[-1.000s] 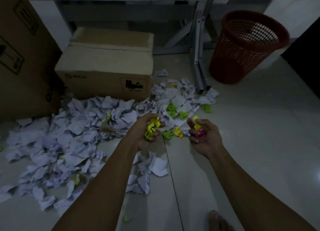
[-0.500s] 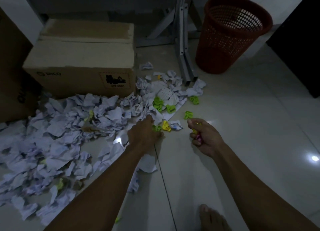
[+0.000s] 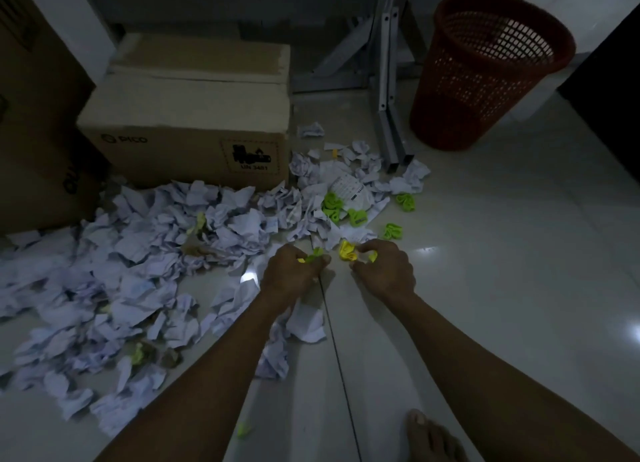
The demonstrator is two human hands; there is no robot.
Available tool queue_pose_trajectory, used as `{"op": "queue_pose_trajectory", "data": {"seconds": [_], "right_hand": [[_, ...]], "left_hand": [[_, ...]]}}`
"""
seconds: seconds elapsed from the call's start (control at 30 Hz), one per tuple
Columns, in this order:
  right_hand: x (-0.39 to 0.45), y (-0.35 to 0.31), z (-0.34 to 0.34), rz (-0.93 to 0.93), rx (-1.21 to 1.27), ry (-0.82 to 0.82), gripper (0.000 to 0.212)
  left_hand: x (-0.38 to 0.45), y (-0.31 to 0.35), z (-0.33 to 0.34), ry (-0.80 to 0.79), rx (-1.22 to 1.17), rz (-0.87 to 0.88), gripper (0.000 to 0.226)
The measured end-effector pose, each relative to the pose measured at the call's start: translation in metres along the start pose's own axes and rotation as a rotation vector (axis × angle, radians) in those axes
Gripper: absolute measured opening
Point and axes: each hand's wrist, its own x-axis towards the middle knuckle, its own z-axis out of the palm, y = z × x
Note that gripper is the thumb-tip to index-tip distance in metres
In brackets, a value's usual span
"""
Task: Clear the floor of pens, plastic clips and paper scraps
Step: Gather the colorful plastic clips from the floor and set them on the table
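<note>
Green and yellow plastic clips (image 3: pixel 356 217) amid crumpled paper scraps (image 3: pixel 145 253) | left hand (image 3: pixel 294 274) grips clips | right hand (image 3: pixel 384 271) pinches yellow clip (image 3: pixel 346 252)

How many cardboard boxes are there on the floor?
2. A closed cardboard box stands behind the paper scraps, left of the red basket. A bigger box stands at the far left, cut off by the frame. Others may lie out of view.

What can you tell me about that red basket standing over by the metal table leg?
The red plastic mesh wastebasket is round and tapers toward its base, with lattice walls under a solid rim. It stands upright on the pale tiled floor, just right of the grey metal table leg. What shows of its inside looks empty. Neither hand touches it.
</note>
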Motion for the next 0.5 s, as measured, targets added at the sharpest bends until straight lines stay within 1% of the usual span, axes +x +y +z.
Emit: {"op": "queue_pose_trajectory", "data": {"seconds": [0.03,0.1,0.13,0.2,0.23,0.3,0.4,0.5], "right_hand": [[0.001,-0.001,0.002,-0.013,-0.019,0.002,0.036],[0.002,-0.003,0.005,-0.034,-0.051,0.0,0.043],[0.002,-0.005,0.006,-0.037,-0.058,-0.007,0.048],[0.003,-0.009,0.008,-0.055,-0.105,-0.019,0.059],[0.004,-0.012,0.01,-0.064,-0.136,-0.024,0.063],[0.006,-0.015,0.015,-0.063,-0.187,-0.029,0.063],[0.007,-0.014,0.024,-0.097,-0.257,-0.015,0.051],[0.002,-0.009,0.027,-0.168,-0.183,0.002,0.042]], "left_hand": [[-0.002,0.003,-0.004,-0.031,-0.224,-0.064,0.05],[-0.007,0.01,-0.015,-0.109,-0.546,-0.24,0.038],[-0.009,0.012,-0.019,-0.171,-0.67,-0.31,0.034],[-0.012,0.015,-0.026,-0.294,-0.843,-0.356,0.031],[-0.013,0.015,-0.029,-0.337,-0.889,-0.354,0.029],[-0.018,0.014,-0.033,-0.391,-0.932,-0.341,0.026],[-0.022,0.012,-0.036,-0.456,-0.977,-0.307,0.022],[-0.023,0.009,-0.038,-0.487,-0.982,-0.286,0.02]]}}
